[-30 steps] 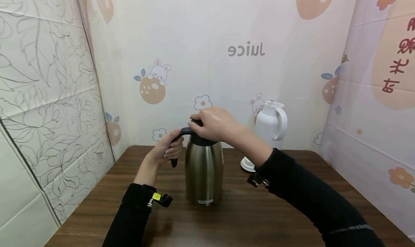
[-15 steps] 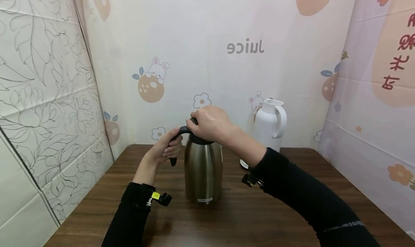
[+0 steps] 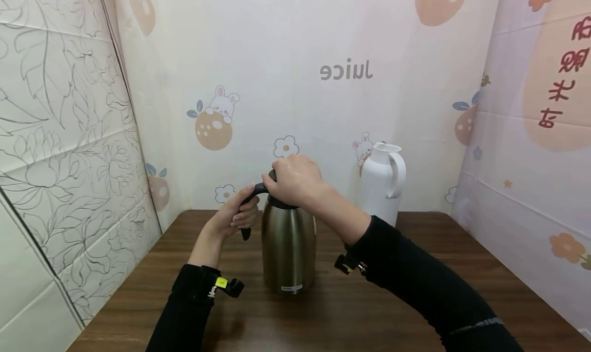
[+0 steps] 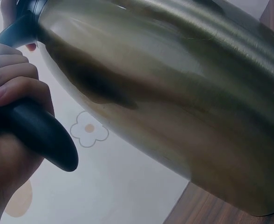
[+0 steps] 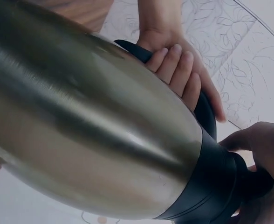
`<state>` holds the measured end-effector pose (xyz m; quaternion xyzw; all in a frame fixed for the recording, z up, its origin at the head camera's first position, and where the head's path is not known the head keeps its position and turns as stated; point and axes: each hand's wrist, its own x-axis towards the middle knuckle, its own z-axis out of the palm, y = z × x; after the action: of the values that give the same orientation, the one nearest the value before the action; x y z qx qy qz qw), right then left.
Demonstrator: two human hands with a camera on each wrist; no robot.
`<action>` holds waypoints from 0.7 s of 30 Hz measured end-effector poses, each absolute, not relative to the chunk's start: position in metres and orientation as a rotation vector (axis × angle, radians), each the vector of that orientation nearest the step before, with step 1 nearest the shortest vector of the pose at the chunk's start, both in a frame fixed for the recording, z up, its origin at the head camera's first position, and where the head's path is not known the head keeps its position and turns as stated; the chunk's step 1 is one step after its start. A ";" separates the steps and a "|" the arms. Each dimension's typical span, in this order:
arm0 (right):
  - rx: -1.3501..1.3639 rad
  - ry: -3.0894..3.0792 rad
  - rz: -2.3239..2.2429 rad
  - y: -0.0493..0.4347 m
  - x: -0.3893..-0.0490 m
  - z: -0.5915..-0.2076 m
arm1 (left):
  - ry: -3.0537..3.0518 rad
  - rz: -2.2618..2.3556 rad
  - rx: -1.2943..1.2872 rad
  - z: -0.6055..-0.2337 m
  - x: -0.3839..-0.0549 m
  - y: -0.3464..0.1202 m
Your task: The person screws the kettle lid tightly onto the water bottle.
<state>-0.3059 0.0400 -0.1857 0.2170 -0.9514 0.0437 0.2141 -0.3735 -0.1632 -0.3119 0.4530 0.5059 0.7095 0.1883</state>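
A brass-coloured metal vacuum jug stands upright on the wooden table, with a small label low on its front. My left hand grips its black handle, the fingers wrapped round it and the handle's lower tip poking out below. Over the top, my right hand holds the black lid, thumb on the near left side, covering most of it in the head view. From the right wrist, the black collar under the lid shows at the jug's neck.
A white jug with a white handle stands behind on the right, its top rim exposed. My right forearm crosses in front of its lower left side. Patterned cloth walls enclose the wooden table at the back and sides.
My right hand and forearm have shifted slightly left, with the hand turning on the lid. A white lid on the table has gone out of sight behind the arm. The left hand keeps its hold.
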 end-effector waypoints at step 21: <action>1.148 -2.649 0.441 0.082 -0.329 -0.161 | 1.411 2.006 1.270 -0.312 -0.376 -0.163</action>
<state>-0.3289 0.0819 -0.1614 0.3908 -0.9014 0.1499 0.1104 -0.3760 -0.1633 -0.3124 0.4516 0.5016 0.7134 0.1887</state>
